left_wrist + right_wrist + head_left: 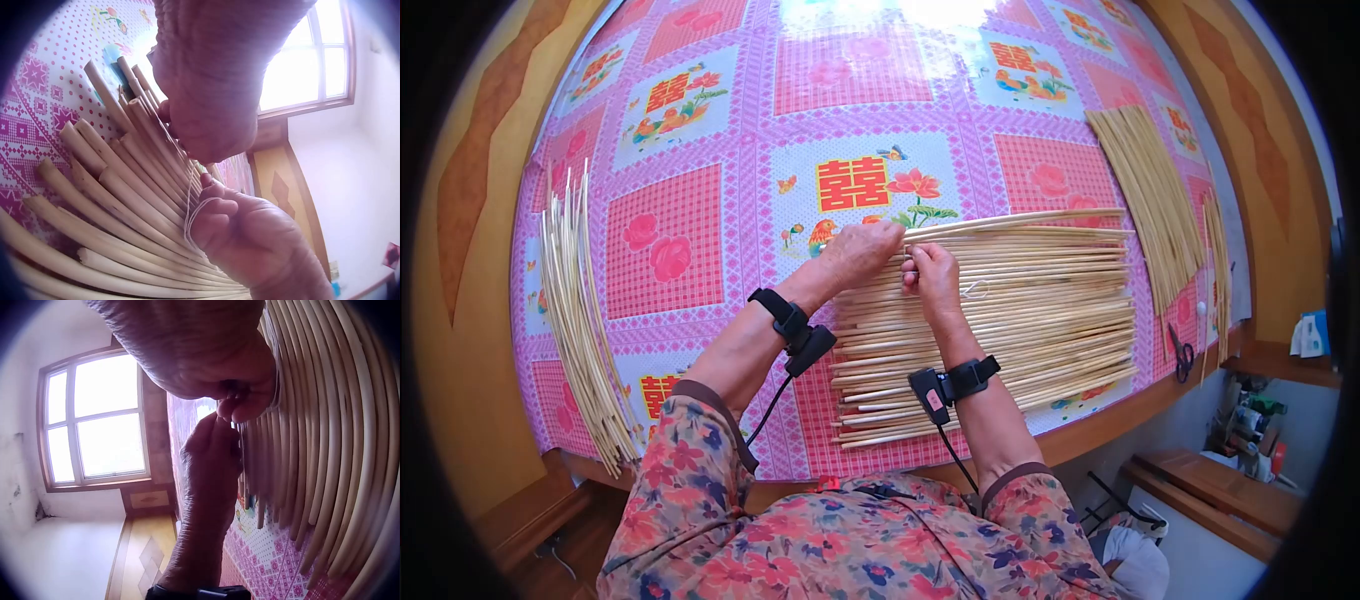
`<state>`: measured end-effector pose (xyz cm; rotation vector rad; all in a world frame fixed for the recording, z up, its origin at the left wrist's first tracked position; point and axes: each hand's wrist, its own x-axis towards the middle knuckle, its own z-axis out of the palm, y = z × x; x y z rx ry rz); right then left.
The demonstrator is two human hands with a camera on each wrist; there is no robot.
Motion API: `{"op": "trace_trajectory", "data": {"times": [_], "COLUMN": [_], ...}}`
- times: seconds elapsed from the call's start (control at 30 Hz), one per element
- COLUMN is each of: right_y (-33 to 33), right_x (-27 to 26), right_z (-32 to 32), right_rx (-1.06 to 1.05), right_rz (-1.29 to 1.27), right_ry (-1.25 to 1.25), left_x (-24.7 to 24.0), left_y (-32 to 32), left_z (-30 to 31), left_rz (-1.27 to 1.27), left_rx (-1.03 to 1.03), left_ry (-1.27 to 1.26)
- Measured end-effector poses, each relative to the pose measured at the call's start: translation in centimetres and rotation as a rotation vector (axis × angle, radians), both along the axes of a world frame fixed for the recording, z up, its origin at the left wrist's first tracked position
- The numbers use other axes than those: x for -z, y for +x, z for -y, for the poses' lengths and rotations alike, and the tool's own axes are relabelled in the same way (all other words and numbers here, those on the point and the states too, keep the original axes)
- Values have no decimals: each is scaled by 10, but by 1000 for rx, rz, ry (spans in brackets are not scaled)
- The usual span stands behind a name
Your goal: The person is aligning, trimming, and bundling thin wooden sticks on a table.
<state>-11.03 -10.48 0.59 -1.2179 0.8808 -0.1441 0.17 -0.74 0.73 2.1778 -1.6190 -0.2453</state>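
Pale, slender plant stalks [990, 345] lie side by side in a mat, joined near their left ends by thin white string [189, 209]. At the mat's far edge my left hand [862, 252] curls its fingers around the end of the topmost stalk [1040, 220]. My right hand [935, 278] is right beside it, fingers bent and pinching the string, which loops around them in the left wrist view. The fingertips of both hands meet over the stalk ends in the right wrist view. The knuckles partly hide the pinched spot.
Loose stalks [580, 320] lie in a bundle at the left. Another pile of stalks [1148, 200] is at the right, with a few thin ones [1218, 265] beside it. Dark scissors [1181, 353] lie near the table's right front edge. A patterned pink cloth [665, 240] covers the table.
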Motion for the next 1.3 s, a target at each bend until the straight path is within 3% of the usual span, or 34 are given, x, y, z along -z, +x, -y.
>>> {"op": "trace_trajectory", "data": {"times": [0.17,0.63,0.7,0.73,0.8,0.93,1.03,1.13,1.2,1.3], "right_y": [4,18,23,26,32,37,42,44,45,46], "right_x": [-1,-13,-22,-21,-14,2,-3,-6,-5,-2], "right_z": [3,8,11,10,5,6,8,8,-1,-2], "right_rx": [40,-33,161,163,189,175,266,263,403,441], "right_rz": [0,-52,-100,-101,-195,-204,-282,-213,-165,-96], "right_ry": [143,196,319,315,110,-46,87,208,259,303], "left_x": [-2,0,3,2,2,1,1,2,2,4], "left_y": [1,-3,0,1,0,-1,-1,-1,-4,-4], "left_z": [-1,-2,0,1,1,0,1,2,0,1], "left_rz": [27,-30,-22,-30,-39,-32,-40,-29,-29,-62], "left_rx": [23,-6,-7,-18,-25,-30,-24,-21,-15,13], "left_ry": [-30,-79,-105,-97,-91,-111,-110,-107,-98,-107]}}
